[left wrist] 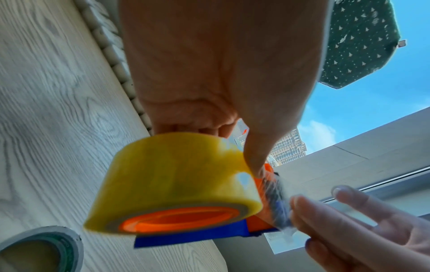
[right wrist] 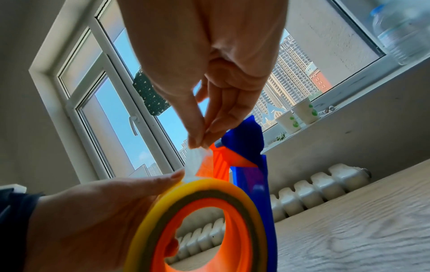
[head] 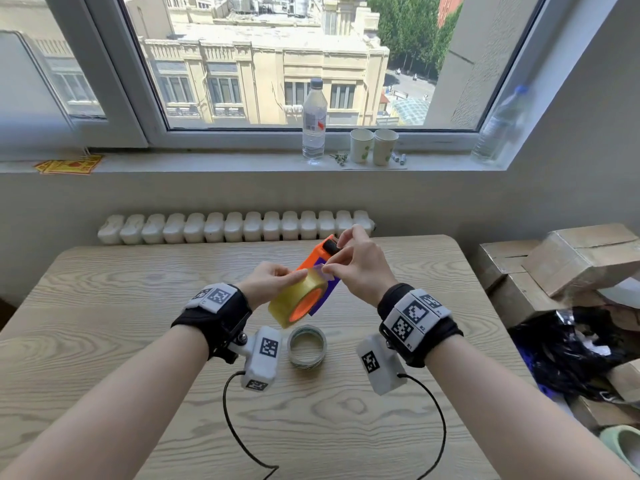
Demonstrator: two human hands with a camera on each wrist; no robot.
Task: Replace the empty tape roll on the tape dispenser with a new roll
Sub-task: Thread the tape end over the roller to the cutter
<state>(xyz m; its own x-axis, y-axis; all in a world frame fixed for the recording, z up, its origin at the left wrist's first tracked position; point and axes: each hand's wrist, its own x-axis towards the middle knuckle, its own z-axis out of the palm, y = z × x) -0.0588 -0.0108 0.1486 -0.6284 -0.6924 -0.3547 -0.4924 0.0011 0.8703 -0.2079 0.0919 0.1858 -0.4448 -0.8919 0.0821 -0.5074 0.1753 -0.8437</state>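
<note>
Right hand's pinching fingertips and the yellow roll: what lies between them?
A short strip of clear tape, peeled from the new roll and pinched by the right hand. The right wrist view shows it best.

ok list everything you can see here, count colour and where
new roll: 1, yellow, on dispenser, held above table
dispenser: 1, orange and blue, in the hands
tape end: 1, clear, peeled up off new roll
empty roll: 1, grey, flat on table
table: 1, light wood
bottles: 2, clear, windowsill
cups: 2, white, windowsill
radiator: 1, white, behind table
boxes: several, brown, right of table
left hand: 1, holds new roll
right hand: 1, pinches tape end
</note>
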